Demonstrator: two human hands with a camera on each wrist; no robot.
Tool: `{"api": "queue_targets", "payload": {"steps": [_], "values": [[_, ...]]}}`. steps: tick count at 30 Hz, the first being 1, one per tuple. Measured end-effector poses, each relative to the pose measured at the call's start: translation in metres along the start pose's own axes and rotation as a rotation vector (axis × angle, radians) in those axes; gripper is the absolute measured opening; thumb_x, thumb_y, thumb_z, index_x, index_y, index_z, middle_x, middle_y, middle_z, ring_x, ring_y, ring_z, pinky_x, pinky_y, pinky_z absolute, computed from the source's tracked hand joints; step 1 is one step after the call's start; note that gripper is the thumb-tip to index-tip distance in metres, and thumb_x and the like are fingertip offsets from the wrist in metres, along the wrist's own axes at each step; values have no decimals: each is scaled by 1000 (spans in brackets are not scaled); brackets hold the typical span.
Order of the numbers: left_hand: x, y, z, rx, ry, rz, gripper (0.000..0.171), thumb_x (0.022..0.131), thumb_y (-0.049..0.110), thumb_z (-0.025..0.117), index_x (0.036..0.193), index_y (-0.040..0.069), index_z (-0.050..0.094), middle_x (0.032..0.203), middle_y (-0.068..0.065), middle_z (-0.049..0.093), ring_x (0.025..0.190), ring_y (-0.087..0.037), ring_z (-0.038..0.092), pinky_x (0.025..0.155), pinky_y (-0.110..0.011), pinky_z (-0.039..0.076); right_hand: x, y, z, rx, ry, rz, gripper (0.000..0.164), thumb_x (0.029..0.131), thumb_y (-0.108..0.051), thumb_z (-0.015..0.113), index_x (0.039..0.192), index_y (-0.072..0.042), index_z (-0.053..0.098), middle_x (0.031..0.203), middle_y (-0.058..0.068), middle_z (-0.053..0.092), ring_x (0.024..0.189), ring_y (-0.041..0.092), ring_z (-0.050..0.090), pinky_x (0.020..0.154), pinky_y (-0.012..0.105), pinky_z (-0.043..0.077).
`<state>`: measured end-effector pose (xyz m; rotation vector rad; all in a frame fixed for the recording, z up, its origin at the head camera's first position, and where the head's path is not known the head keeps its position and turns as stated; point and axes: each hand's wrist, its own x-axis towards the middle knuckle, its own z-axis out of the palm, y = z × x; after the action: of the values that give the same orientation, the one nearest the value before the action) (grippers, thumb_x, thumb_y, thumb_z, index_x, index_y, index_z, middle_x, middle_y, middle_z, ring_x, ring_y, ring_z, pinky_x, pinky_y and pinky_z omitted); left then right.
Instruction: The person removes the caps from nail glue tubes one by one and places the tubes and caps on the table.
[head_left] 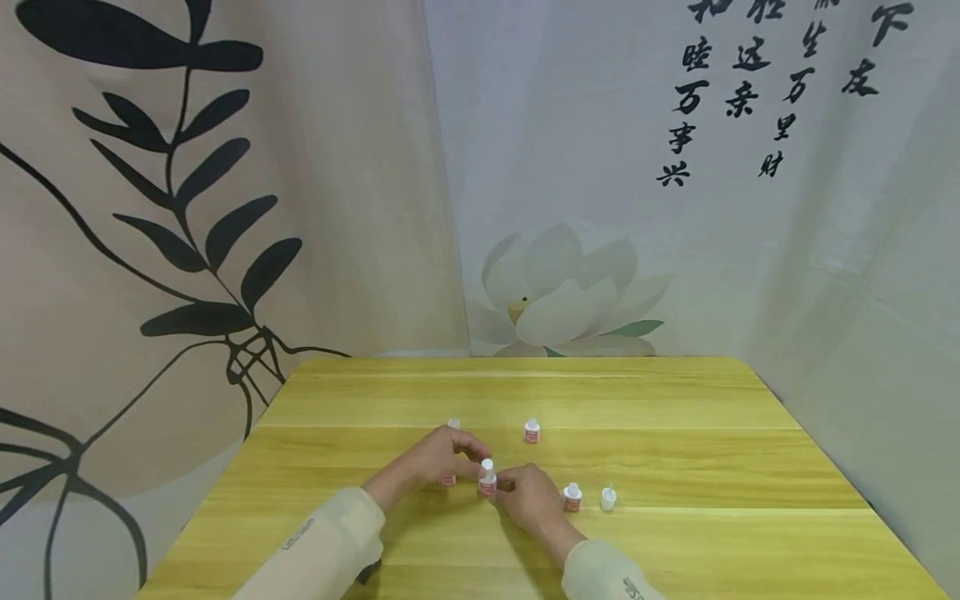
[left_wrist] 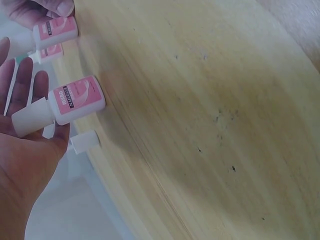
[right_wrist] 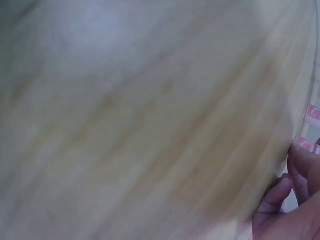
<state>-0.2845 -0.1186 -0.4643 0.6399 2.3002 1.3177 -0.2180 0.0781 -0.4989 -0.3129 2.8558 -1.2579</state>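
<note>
A small white nail glue bottle with a pink label and white cap stands upright between my two hands. My right hand pinches it low on its side; its thumb shows on that bottle in the left wrist view. My left hand reaches over from the left, fingers loosely extended near the bottle's cap; whether they touch it is unclear. A second nail glue bottle stands before the left palm, mostly hidden from the head view. In the right wrist view, the right hand shows only at the edge.
Another pink-labelled bottle stands farther back. To the right are a bottle and a loose white cap with a thin tip pointing up. Another white cap shows behind the left hand. All stand on the wooden table.
</note>
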Motion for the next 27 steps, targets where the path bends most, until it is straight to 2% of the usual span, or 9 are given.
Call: {"api": "queue_targets", "payload": {"steps": [7, 13, 19, 27], "values": [[-1, 1, 0, -17, -13, -7, 18, 85, 24, 80, 101, 19, 76, 103, 0, 66, 53, -9, 41, 50, -23, 40, 0, -1, 1, 12, -1, 13, 9, 86, -27, 77, 93, -21, 79, 99, 2, 75, 94, 29, 68, 80, 53, 51], [0, 0, 1, -5, -5, -3, 18, 83, 28, 82, 98, 20, 74, 101, 1, 67, 54, -10, 42, 50, -25, 40, 0, -2, 1, -13, 1, 24, 12, 86, -30, 77, 93, -21, 78, 103, 4, 75, 96, 32, 67, 80, 54, 51], [-1, 0, 0, -7, -4, -9, 19, 84, 27, 81, 101, 20, 74, 104, 0, 65, 58, -12, 45, 53, -25, 43, -1, -4, -1, -13, -1, 24, 12, 86, -29, 77, 94, -20, 78, 103, 4, 75, 97, 32, 68, 81, 55, 51], [-1, 0, 1, -14, -4, -8, 16, 84, 26, 81, 98, 20, 74, 103, 1, 66, 55, -10, 43, 51, -25, 41, 0, -2, 0, -16, 5, 40, 13, 86, -31, 77, 94, -21, 79, 101, 3, 75, 97, 32, 68, 79, 53, 51]]}}
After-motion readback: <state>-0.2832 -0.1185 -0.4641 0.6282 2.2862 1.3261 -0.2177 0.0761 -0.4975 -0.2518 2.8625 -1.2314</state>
